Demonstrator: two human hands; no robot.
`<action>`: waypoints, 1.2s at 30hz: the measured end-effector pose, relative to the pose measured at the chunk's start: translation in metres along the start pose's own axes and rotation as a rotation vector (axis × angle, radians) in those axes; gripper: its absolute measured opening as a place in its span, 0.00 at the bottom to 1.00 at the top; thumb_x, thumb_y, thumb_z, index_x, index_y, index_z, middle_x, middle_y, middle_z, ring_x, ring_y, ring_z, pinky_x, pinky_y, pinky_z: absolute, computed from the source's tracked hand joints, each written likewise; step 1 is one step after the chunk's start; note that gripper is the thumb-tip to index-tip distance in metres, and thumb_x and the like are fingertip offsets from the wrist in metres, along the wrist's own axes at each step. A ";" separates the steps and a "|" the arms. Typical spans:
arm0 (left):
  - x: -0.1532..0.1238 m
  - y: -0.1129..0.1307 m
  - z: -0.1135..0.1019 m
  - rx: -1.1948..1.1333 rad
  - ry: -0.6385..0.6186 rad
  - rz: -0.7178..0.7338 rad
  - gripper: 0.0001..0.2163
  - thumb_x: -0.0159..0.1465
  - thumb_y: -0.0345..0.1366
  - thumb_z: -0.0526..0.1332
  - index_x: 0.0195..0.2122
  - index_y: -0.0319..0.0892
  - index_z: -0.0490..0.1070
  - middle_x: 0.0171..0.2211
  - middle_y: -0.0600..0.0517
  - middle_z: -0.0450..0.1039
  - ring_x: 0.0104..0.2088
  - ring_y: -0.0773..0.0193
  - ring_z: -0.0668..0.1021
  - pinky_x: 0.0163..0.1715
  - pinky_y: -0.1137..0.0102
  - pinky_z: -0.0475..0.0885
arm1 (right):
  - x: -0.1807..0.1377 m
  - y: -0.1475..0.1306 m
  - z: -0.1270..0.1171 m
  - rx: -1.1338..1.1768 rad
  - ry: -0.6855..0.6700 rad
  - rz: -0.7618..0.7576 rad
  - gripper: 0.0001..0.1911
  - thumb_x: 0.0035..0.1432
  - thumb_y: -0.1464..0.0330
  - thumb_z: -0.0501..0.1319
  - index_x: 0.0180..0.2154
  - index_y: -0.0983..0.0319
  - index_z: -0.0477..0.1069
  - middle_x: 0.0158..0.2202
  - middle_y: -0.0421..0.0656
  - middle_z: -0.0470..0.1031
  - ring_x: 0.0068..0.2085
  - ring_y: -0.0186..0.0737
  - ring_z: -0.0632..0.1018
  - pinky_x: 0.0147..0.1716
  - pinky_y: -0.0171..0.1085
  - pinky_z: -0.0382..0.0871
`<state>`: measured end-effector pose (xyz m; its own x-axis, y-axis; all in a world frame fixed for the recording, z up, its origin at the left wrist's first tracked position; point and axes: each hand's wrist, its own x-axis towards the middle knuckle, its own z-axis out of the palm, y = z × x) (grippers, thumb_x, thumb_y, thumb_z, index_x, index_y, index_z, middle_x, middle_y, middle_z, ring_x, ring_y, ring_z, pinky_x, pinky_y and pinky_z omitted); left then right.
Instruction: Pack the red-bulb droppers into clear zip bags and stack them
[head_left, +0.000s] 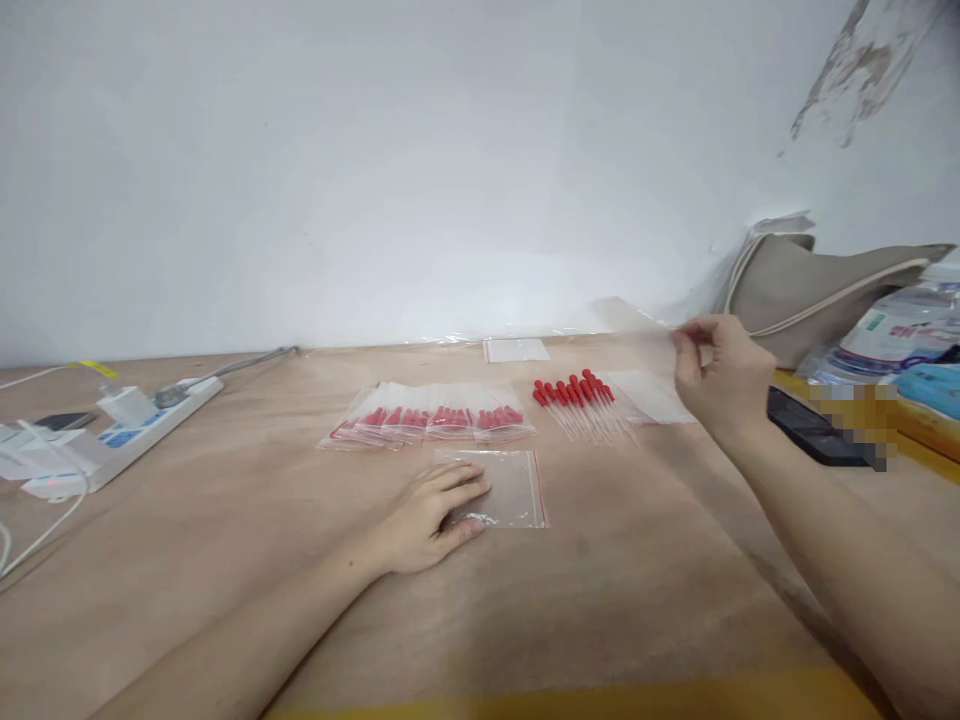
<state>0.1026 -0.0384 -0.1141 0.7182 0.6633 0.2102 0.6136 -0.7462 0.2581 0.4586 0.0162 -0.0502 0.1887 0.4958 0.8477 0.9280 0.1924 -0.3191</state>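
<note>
My left hand (pixel 439 515) lies open on a clear plastic bag with a red seal line (pixel 510 490), apparently keeping it flat on the brown wooden table (pixel 600 590). My right hand (pixel 712 375) pinches a thin translucent sheet (pixel 631 318) (blurred, perhaps another bag) by one end, seemingly so the rest hangs free. Beyond, slender clear sticks with red heads (pixel 576 392) lie beside overlapping clear bags showing red contents (pixel 427 415); a flat black object (pixel 806 428) crowds my right forearm.

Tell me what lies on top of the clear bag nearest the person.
The left hand lies over the left side of the clear bag. The bag's surface beneath the hand is covered.
</note>
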 end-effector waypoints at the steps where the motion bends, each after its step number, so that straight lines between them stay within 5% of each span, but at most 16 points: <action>1: 0.000 0.000 0.000 0.002 0.015 0.004 0.19 0.64 0.44 0.53 0.55 0.49 0.61 0.56 0.48 0.61 0.55 0.54 0.64 0.52 0.56 0.61 | 0.001 0.014 0.003 -0.152 0.011 -0.070 0.12 0.58 0.67 0.48 0.37 0.64 0.68 0.35 0.51 0.72 0.38 0.44 0.72 0.38 0.39 0.61; 5: 0.000 0.001 0.002 0.014 0.062 0.010 0.17 0.63 0.45 0.54 0.53 0.50 0.64 0.52 0.48 0.65 0.52 0.54 0.67 0.50 0.55 0.61 | -0.018 0.047 0.026 -0.515 -0.319 -0.108 0.14 0.55 0.72 0.48 0.35 0.65 0.71 0.34 0.52 0.73 0.38 0.46 0.72 0.37 0.41 0.59; 8: 0.000 0.001 0.001 0.017 0.068 0.016 0.17 0.63 0.45 0.54 0.53 0.50 0.64 0.52 0.49 0.66 0.51 0.54 0.67 0.49 0.57 0.61 | -0.034 0.052 0.039 -0.549 -0.687 0.016 0.13 0.55 0.67 0.52 0.32 0.65 0.73 0.33 0.53 0.74 0.36 0.47 0.73 0.35 0.41 0.60; 10: 0.000 0.001 0.000 0.017 0.058 0.014 0.17 0.63 0.44 0.53 0.53 0.51 0.64 0.51 0.49 0.66 0.51 0.55 0.67 0.49 0.58 0.61 | -0.035 0.050 0.044 -0.496 -0.778 0.040 0.15 0.55 0.63 0.52 0.32 0.64 0.74 0.34 0.52 0.74 0.37 0.48 0.74 0.35 0.41 0.60; 13: 0.000 0.002 -0.002 0.014 0.044 0.007 0.16 0.64 0.41 0.51 0.53 0.51 0.64 0.52 0.50 0.65 0.51 0.56 0.66 0.49 0.58 0.61 | -0.025 0.041 0.054 -0.331 -0.688 0.027 0.16 0.56 0.63 0.51 0.36 0.62 0.74 0.38 0.50 0.75 0.39 0.46 0.74 0.37 0.40 0.62; 18: 0.000 0.002 -0.003 0.015 0.036 0.022 0.16 0.64 0.41 0.52 0.53 0.49 0.64 0.55 0.49 0.61 0.55 0.54 0.62 0.52 0.56 0.59 | -0.005 0.028 0.091 -0.037 -0.693 0.253 0.19 0.54 0.64 0.53 0.43 0.67 0.72 0.41 0.52 0.74 0.43 0.45 0.73 0.41 0.37 0.63; 25: 0.000 -0.001 0.001 -0.025 -0.036 0.045 0.19 0.63 0.41 0.54 0.55 0.50 0.60 0.57 0.51 0.59 0.57 0.55 0.61 0.56 0.55 0.55 | 0.002 0.029 0.124 0.093 -0.693 0.393 0.12 0.48 0.65 0.58 0.32 0.65 0.75 0.31 0.47 0.77 0.34 0.41 0.76 0.33 0.36 0.66; 31: 0.000 -0.001 0.000 -0.086 -0.076 0.094 0.19 0.65 0.34 0.51 0.57 0.49 0.57 0.58 0.51 0.57 0.58 0.59 0.60 0.58 0.56 0.52 | 0.013 0.021 0.093 0.291 -0.581 0.493 0.05 0.49 0.68 0.59 0.29 0.63 0.67 0.25 0.43 0.74 0.25 0.34 0.74 0.24 0.31 0.67; 36: -0.002 -0.003 0.003 -0.098 -0.037 0.044 0.21 0.63 0.34 0.53 0.58 0.48 0.56 0.62 0.49 0.46 0.60 0.55 0.55 0.56 0.57 0.56 | -0.010 -0.002 0.048 0.712 -0.159 0.628 0.11 0.50 0.65 0.60 0.33 0.60 0.59 0.23 0.37 0.71 0.19 0.30 0.71 0.19 0.31 0.65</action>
<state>0.0999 -0.0375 -0.1184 0.7564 0.6264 0.1885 0.5478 -0.7640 0.3409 0.4390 0.0517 -0.0786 0.4904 0.7825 0.3837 0.2499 0.2955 -0.9221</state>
